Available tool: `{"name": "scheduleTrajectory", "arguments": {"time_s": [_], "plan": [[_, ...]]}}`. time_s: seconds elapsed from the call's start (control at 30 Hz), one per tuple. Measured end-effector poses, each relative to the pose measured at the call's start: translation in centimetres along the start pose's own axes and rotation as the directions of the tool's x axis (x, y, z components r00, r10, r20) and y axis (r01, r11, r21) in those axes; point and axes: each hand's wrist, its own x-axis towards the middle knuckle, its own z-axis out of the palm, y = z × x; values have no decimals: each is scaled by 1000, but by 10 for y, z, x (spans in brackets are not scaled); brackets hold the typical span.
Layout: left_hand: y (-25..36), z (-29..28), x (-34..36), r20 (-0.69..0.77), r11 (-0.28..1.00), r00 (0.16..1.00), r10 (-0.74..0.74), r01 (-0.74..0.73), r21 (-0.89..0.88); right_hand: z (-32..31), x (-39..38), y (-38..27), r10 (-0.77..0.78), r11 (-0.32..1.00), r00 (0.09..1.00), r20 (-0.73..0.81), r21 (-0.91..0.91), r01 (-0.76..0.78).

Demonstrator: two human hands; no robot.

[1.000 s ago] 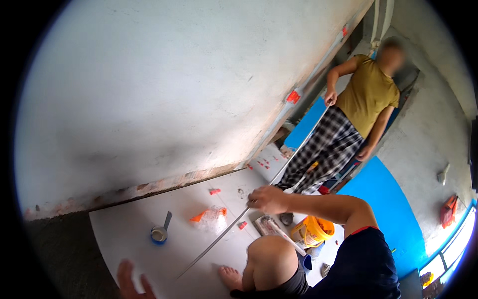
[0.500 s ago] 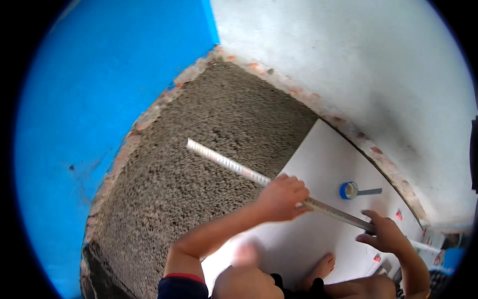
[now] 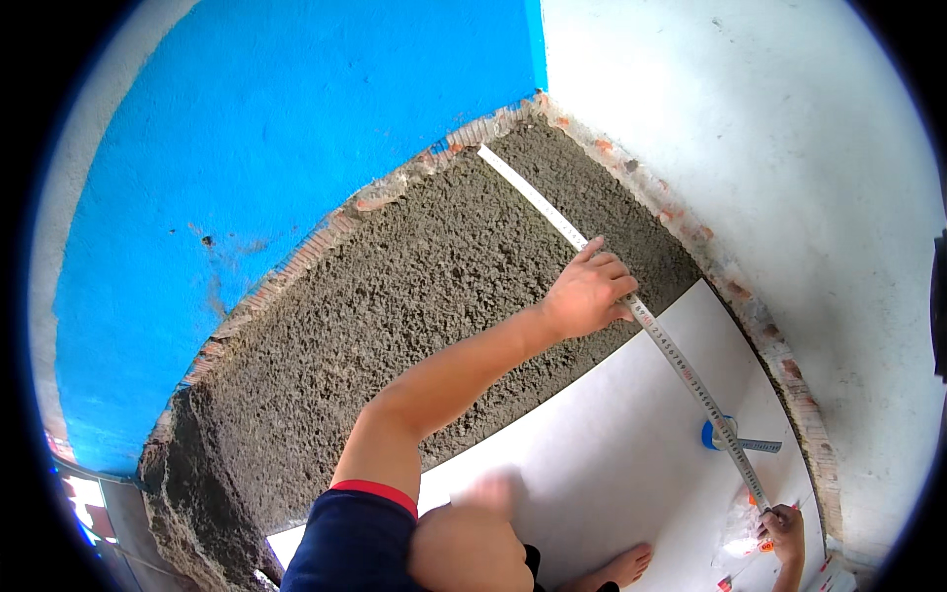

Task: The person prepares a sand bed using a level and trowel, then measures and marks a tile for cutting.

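My left hand grips a long marked metal ruler near its middle, over the edge where rough grey mortar meets a large white tile. The ruler's far end rests on the mortar near the blue wall. At the lower right my right hand is closed on the near end. Under the ruler a blue ring-shaped object lies on the tile with a short marked strip beside it. My bare foot is on the tile.
A blue wall and a white wall meet at the back corner, with exposed brick along their bases. Crumpled clear plastic and small red pieces lie at the lower right. Darker, broken mortar is at the left.
The view has swung from the co-worker to the blue-walled corner. The ruler's far end has moved up across the mortar toward that wall, and my left hand has risen with it.
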Motion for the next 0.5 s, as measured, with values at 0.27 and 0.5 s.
{"name": "scheduleTrajectory", "arguments": {"time_s": [0.27, 0.5], "plan": [[-2, -1, 54, -139, 996, 990, -13, 25, 83, -50, 9, 13, -76, 988, 989, -125, -140, 59], [-30, 14, 150, -217, 965, 969, -116, 162, 205, -83, 46, 15, -224, 960, 924, -309, -232, 155]]}}
